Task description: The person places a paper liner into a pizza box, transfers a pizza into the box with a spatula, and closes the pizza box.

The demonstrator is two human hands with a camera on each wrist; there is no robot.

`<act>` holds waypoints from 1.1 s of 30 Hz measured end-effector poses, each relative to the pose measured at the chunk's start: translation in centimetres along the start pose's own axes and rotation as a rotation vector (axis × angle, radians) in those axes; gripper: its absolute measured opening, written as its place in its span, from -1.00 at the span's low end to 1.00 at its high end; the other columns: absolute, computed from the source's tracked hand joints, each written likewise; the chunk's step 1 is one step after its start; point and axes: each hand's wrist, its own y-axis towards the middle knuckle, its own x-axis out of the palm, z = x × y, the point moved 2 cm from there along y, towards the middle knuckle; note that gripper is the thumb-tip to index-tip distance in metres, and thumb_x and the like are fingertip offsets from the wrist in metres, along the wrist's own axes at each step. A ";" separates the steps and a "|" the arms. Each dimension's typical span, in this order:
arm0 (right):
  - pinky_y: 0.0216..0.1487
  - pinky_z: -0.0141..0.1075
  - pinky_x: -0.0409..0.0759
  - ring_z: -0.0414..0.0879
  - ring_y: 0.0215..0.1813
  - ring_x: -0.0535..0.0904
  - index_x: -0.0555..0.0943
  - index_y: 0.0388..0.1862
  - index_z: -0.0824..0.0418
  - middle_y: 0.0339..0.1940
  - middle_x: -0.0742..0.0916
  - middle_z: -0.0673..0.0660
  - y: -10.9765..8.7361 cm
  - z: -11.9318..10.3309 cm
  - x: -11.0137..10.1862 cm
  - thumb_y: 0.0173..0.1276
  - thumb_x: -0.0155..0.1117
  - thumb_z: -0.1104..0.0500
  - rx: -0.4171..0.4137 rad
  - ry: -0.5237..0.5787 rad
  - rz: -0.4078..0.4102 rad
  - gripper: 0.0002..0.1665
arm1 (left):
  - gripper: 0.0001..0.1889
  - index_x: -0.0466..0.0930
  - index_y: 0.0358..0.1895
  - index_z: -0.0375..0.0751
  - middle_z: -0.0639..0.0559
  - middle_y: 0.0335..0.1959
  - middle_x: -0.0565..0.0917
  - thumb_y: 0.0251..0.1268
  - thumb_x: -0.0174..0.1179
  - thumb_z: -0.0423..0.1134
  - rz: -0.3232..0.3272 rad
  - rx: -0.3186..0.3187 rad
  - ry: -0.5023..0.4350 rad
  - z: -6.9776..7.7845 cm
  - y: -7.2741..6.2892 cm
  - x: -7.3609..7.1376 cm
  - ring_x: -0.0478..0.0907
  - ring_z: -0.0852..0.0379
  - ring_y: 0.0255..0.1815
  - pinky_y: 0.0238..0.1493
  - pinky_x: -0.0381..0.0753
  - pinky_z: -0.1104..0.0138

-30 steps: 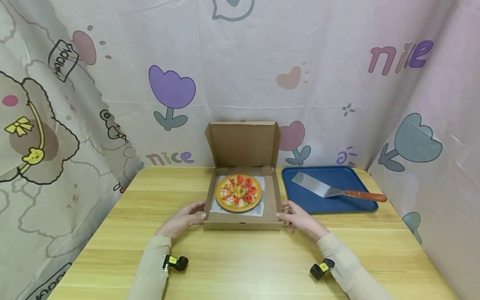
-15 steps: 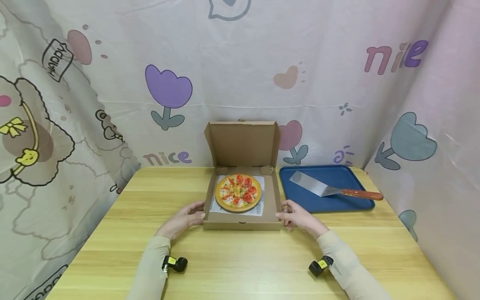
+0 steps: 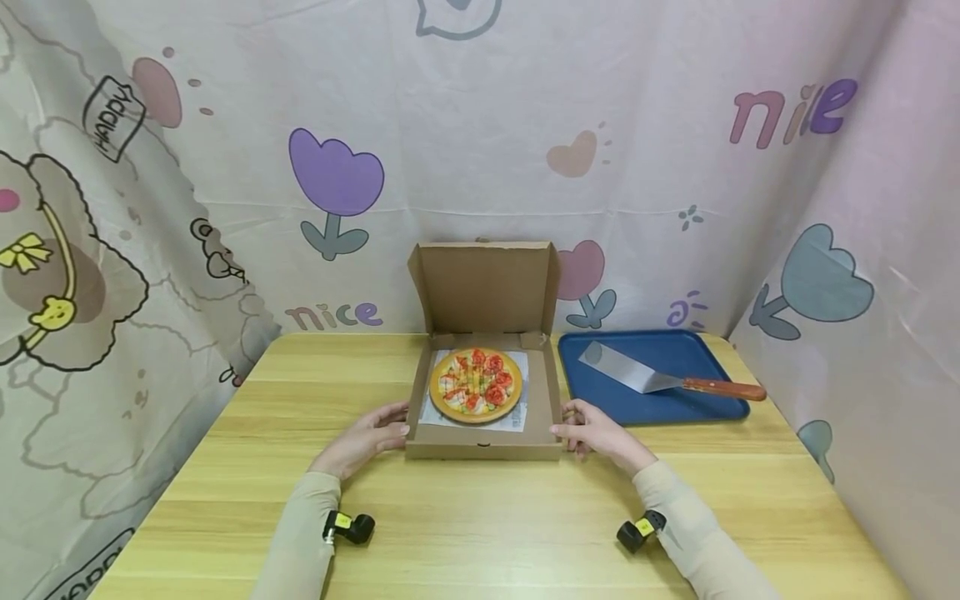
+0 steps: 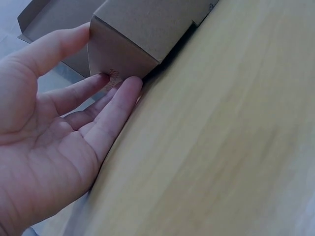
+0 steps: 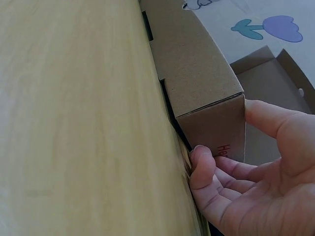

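An open cardboard pizza box (image 3: pixel 483 451) sits on the wooden table with its lid raised at the back. Inside, a round pizza (image 3: pixel 476 386) with red and white toppings lies on a printed paper sheet (image 3: pixel 514 422). My left hand (image 3: pixel 363 437) grips the box's left side near the front corner; in the left wrist view its thumb touches the upper edge and the fingers press low on the side wall. My right hand (image 3: pixel 602 435) holds the opposite side the same way, its little finger by the bottom edge in the right wrist view.
At the right of the box, a blue tray (image 3: pixel 622 407) bears a pizza spatula (image 3: pixel 630 371) whose wooden handle juts over the tray's right rim. A patterned cloth (image 3: pixel 480 167) hangs close behind the table (image 3: pixel 472 533) and along both sides.
The head view has shifted slightly, so the scene sits a little further left. Both hands keep their places on the box, and the pizza stays where it was.
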 end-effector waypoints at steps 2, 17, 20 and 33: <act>-0.55 -0.37 0.52 -0.15 -0.49 0.47 0.25 0.29 0.43 -0.34 0.60 0.12 -0.1 0.0 0.0 0.36 0.29 0.05 0.001 -0.001 0.003 -0.28 | -0.25 -0.11 0.52 -0.39 -0.39 0.49 0.10 0.44 0.08 -0.23 0.002 0.002 -0.004 -0.1 0.1 0.0 0.32 -0.16 0.39 0.30 0.51 0.28; -0.49 -0.27 0.60 -0.09 -0.43 0.52 0.28 0.33 0.41 -0.26 0.60 0.20 -0.4 -0.9 -0.6 0.37 0.29 0.05 -0.020 -0.096 0.018 -0.28 | -0.28 -0.05 0.52 -0.37 -0.41 0.47 0.14 0.45 0.08 -0.20 0.024 -0.022 -0.038 0.5 0.0 -0.3 0.46 -0.03 0.28 0.25 0.56 0.26; -0.45 -0.28 0.60 -0.07 -0.40 0.54 0.30 0.33 0.40 -0.21 0.61 0.28 -0.4 -1.6 -1.2 0.38 0.28 0.06 -0.034 -0.117 0.035 -0.31 | -0.30 -0.03 0.52 -0.35 -0.41 0.47 0.14 0.46 0.05 -0.19 0.022 -0.019 -0.038 1.5 -0.1 -0.6 0.44 -0.12 0.30 0.27 0.55 0.18; -0.34 -0.23 0.63 0.17 -0.19 0.58 0.32 0.35 0.30 -0.08 0.63 0.35 1.5 -6.2 -4.0 0.44 0.19 0.02 -0.121 -0.231 0.158 -0.37 | -0.34 0.07 0.51 -0.24 -0.37 0.44 0.25 0.50 -0.02 0.02 0.186 0.048 0.132 8.4 0.6 -1.5 0.31 -0.30 0.39 0.38 0.35 -0.13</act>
